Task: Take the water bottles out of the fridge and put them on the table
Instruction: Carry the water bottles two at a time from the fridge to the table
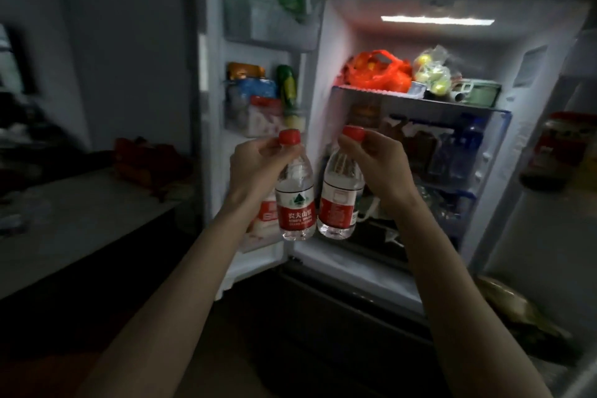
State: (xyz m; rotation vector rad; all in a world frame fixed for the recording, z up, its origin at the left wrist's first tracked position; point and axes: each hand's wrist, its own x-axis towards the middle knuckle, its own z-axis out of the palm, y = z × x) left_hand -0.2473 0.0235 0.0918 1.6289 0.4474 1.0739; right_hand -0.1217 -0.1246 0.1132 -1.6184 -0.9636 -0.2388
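Note:
Two clear water bottles with red caps and red labels hang side by side in front of the open fridge point(329, 52). My left hand point(255, 165) grips the left bottle point(295, 197) by its neck. My right hand point(378, 161) pinches the right bottle point(339, 200) just under its cap. Both bottles are upright, nearly touching, and held in the air outside the fridge compartment. The grey table point(80, 223) lies to my left, low in the dim room.
The left fridge door point(258, 42) stands open with packets and jars in its racks. Inside, an orange bag point(378, 71) and a bag of fruit point(433, 71) sit on the top shelf, with blue bottles point(465, 145) below. A red cloth point(145, 158) lies on the table's far end.

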